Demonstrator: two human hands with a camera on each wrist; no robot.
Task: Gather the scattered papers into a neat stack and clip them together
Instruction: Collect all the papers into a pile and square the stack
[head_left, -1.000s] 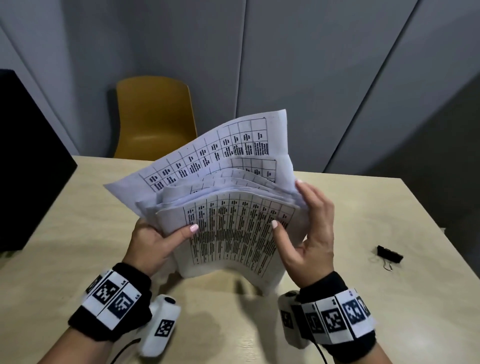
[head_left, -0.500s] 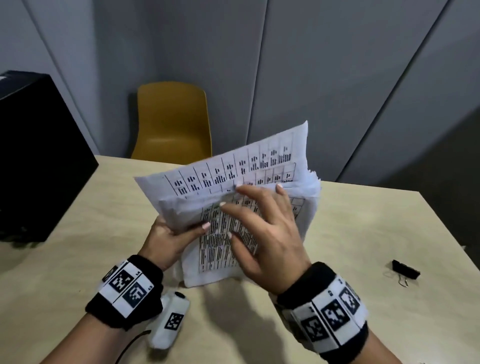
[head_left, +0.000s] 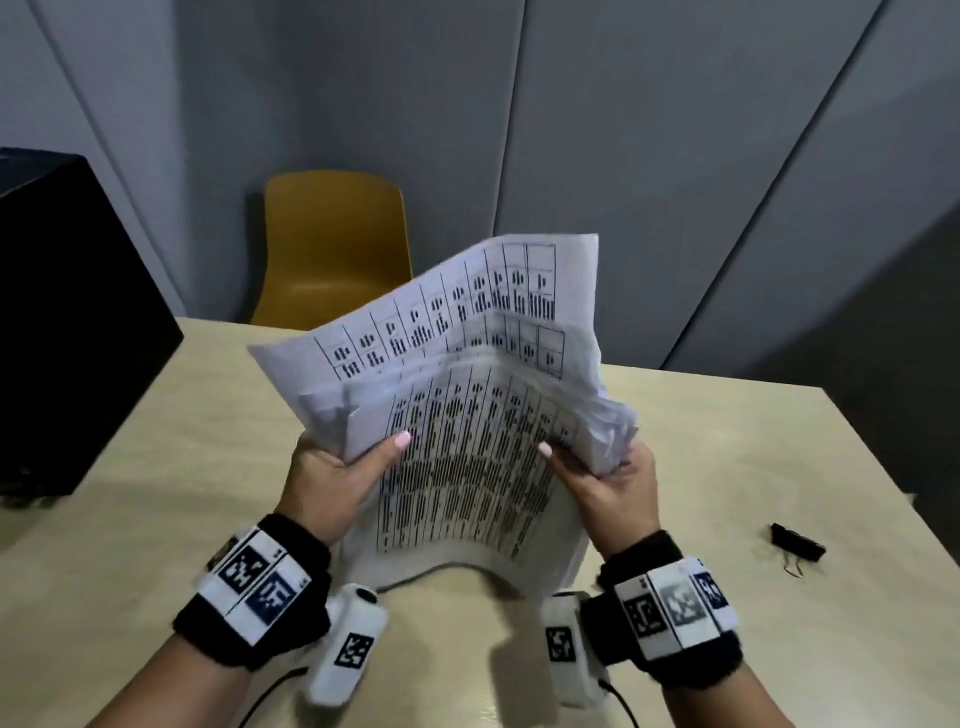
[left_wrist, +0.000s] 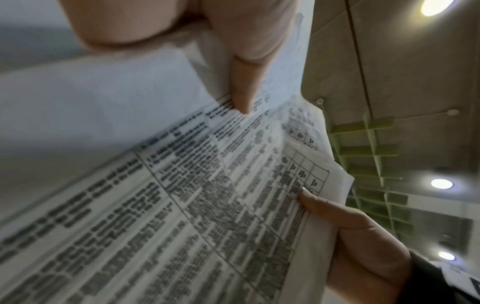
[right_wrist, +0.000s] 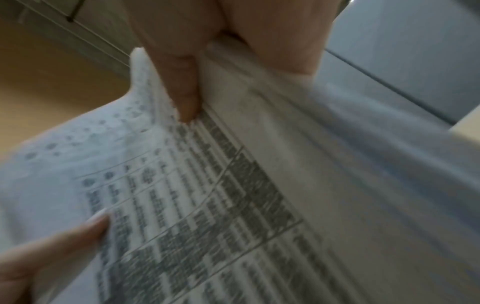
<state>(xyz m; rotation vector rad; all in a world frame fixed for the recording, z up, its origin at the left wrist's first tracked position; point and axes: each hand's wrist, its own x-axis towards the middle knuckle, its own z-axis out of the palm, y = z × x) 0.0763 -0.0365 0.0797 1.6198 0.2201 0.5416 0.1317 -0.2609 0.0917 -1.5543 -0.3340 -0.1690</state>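
An uneven bundle of printed papers stands upright on its bottom edge over the wooden table, sheets fanned and one tall sheet sticking up behind. My left hand grips the bundle's left edge, thumb across the front sheet. My right hand grips the right edge, where the sheets are crumpled. The left wrist view shows the papers pinched by my left hand, with the right thumb at the far edge. In the blurred right wrist view my right hand pinches the papers. A black binder clip lies on the table at the right.
A black box stands on the table's left side. A yellow chair sits behind the far edge, before grey wall panels. Bare tabletop shows around the binder clip and in front of the bundle.
My right hand left the front face of the sheets and went back to the bundle's right edge, gripping it. The left hand kept its hold.
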